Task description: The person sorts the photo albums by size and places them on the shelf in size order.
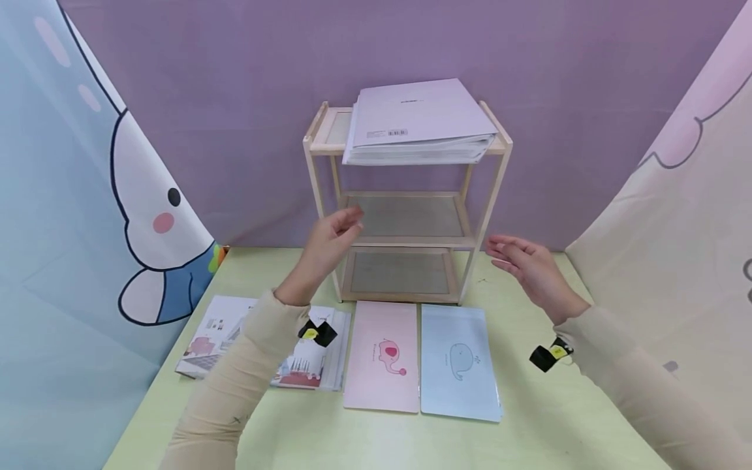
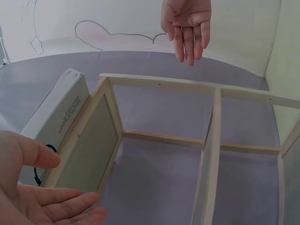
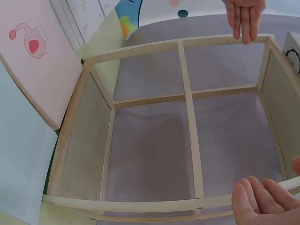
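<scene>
Judged from how things lie, the step in hand is a pause between grips: both hands flank the pale wooden three-tier rack with grey mesh panels [image 1: 411,241], and neither holds anything. Taking the rack's middle as the centre of a clock in the head view, the left hand [image 1: 326,245] is toward 8 o'clock, beside the front post, and the right hand [image 1: 531,274] toward 4 o'clock, apart from the post on that side. The left fingers [image 2: 70,206] are nearly straight and slightly spread, with the thumb standing off; the right fingers [image 3: 268,194] are lightly bent and pressed together.

A next move would likely call for choosing one thing and bringing both palms to its edges. If that is the white rectangular paper stack [image 1: 423,124] at 12 o'clock, the uneven layers probably need squaring together before a lift.

The rack stands upright on the light-green surface [image 1: 294,437]. The white stack lies across its top tier, the uppermost layer skewed, the near edge jutting past the front rail. Just in front lie a flat pink notebook with an elephant drawing [image 1: 376,385] at 6 o'clock and a flat light-blue notebook with a whale drawing [image 1: 458,398] at 5 o'clock. White books with printed pictures [image 1: 305,365] lie toward 7 and 8 o'clock, partly hidden by the left sleeve [image 1: 229,385].
</scene>
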Demonstrator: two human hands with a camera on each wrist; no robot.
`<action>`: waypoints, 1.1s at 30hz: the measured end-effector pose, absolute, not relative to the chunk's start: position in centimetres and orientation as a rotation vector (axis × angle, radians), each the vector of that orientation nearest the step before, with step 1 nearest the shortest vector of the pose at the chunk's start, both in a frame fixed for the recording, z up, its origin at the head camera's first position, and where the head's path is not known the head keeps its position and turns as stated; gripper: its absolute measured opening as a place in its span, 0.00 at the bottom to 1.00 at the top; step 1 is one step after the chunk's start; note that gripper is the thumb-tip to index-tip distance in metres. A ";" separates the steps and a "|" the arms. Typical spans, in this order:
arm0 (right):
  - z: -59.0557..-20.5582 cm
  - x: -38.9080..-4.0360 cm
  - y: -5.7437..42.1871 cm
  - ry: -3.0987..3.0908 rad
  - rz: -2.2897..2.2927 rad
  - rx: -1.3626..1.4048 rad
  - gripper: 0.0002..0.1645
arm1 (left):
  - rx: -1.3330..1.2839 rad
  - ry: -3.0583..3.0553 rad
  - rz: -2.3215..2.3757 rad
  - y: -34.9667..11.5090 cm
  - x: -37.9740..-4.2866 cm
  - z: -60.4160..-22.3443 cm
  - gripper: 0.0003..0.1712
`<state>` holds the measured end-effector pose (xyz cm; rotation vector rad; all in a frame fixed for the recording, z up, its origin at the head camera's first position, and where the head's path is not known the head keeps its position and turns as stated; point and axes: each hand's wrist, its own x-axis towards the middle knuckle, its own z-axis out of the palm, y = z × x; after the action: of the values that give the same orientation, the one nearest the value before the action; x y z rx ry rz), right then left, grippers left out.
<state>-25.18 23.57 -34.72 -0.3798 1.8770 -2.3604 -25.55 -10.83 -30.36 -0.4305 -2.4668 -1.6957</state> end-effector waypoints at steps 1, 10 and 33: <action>-34.8 -25.2 23.6 1.882 -2.360 -0.380 0.10 | -0.433 -2.479 -1.696 -10.7 -25.5 -30.5 0.24; -36.6 -25.2 23.5 1.850 -2.369 -0.338 0.11 | -0.459 -2.511 -1.717 -9.8 -25.5 -32.0 0.24; -40.1 -24.2 23.3 1.956 -2.295 -0.355 0.17 | -0.536 -2.557 -1.762 -7.0 -25.4 -36.4 0.24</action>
<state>-24.20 23.26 -40.08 -0.3551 1.9558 -2.2947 -25.45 -7.03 -36.41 -0.5364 -2.5573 -1.7618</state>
